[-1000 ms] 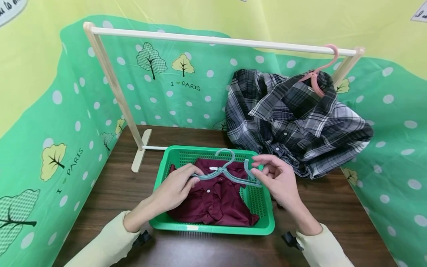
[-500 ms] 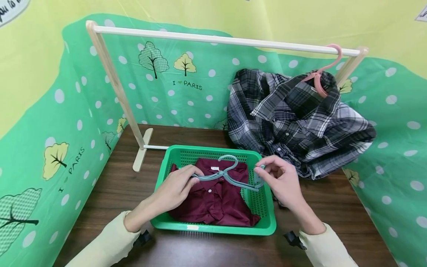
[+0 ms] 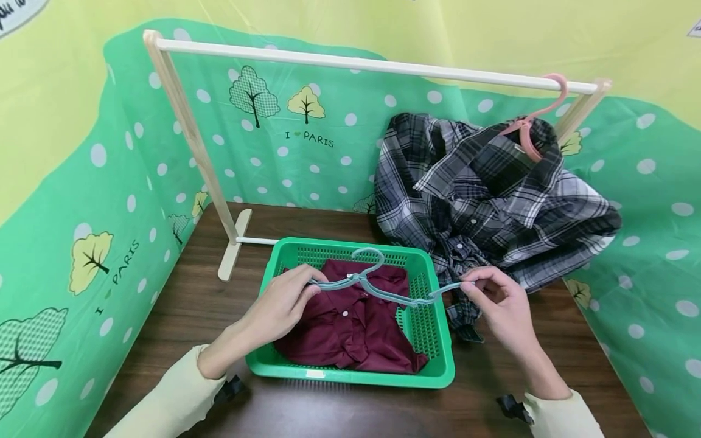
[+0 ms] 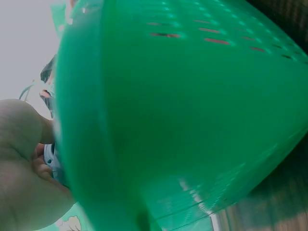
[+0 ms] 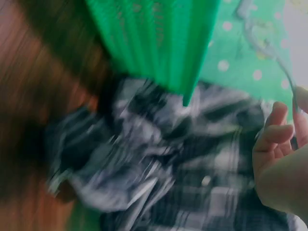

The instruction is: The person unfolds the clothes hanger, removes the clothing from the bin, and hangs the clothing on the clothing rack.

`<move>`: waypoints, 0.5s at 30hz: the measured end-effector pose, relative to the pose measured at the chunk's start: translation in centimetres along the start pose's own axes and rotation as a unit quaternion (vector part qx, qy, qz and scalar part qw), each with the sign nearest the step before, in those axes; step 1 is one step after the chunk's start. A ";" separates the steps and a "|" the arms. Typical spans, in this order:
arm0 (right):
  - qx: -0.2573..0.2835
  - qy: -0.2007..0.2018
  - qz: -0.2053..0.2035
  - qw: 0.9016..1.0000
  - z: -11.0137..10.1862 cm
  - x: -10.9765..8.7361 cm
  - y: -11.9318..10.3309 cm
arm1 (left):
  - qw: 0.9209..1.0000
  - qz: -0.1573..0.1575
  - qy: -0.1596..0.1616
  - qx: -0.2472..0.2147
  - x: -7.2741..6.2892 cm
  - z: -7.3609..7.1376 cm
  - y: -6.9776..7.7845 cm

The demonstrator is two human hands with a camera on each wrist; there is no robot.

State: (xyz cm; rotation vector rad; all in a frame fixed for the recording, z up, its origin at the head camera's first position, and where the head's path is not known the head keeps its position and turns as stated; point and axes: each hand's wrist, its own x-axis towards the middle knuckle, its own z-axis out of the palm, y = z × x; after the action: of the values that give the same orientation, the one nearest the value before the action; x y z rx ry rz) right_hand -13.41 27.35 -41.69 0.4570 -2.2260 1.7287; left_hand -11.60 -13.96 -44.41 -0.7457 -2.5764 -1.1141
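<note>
Blue-green plastic makes up the slim hanger [image 3: 390, 297] stretched between two bare hands, above the maroon shirt [image 3: 350, 340] in the green basket [image 3: 383, 379]. The left hand [image 3: 280, 304] pinches one end of it between thumb and fingers, over the basket's left part; what lies inside that grip is mostly hidden by the fingers. The right hand [image 3: 501, 307] pinches the tip of the opposite arm between thumb and forefinger, just outside the basket's right rim. Most of the hanger's length thus runs bare between the two grips, its centre and hook nearer the left hand, the hook curving toward the far rim. Close to the right hand, a narrower end section meets the main arm at a joint.

The right wrist view shows the thin strip going in between thumb and finger, with the grey and black plaid shirt [image 3: 476, 207] blurred beyond. That shirt sits on a pink hanger [image 3: 527, 131] hooked over the right end of the white bar [image 3: 350, 61], its lower part bunched on the dark wooden table [image 3: 181, 328]. In the left wrist view, the basket's wall fills most of the frame.
</note>
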 end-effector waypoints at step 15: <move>-0.015 -0.057 0.046 0.997 -2.1 -1.6 2.6 | 0.997 0.011 0.079 -0.016 0.2 -0.7 0.2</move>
State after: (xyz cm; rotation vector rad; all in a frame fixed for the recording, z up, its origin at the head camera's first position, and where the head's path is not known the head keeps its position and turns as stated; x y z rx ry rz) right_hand -12.94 30.10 -44.09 0.4625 -2.3840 1.7528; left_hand -11.68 -14.26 -43.76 -0.6627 -2.4183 -1.1618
